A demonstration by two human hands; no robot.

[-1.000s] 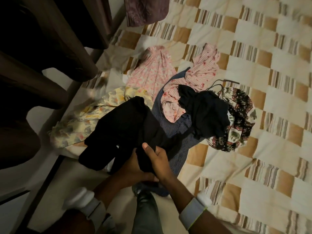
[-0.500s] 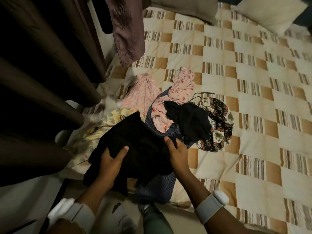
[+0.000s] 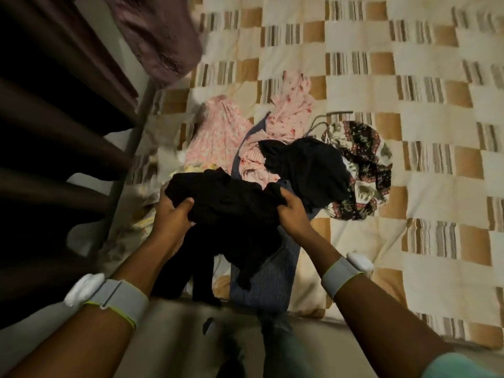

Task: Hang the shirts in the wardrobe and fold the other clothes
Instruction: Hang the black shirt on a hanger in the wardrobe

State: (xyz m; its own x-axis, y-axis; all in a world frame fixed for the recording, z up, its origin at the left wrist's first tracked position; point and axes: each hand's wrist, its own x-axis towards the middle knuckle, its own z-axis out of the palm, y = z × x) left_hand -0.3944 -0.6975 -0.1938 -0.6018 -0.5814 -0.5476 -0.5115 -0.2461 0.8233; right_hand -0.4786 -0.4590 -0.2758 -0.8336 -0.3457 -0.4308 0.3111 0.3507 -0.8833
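Checked quilt beside dark brown curtain folds

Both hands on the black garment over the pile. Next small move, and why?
Probably lift it and spread the hands apart to open it out. The left hand and right hand each grip a bunched top edge of the black garment, and its lower part hangs crumpled, so its type is not yet readable.

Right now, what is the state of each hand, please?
Left hand: closed, gripping the black garment.
Right hand: closed, gripping the same black garment.
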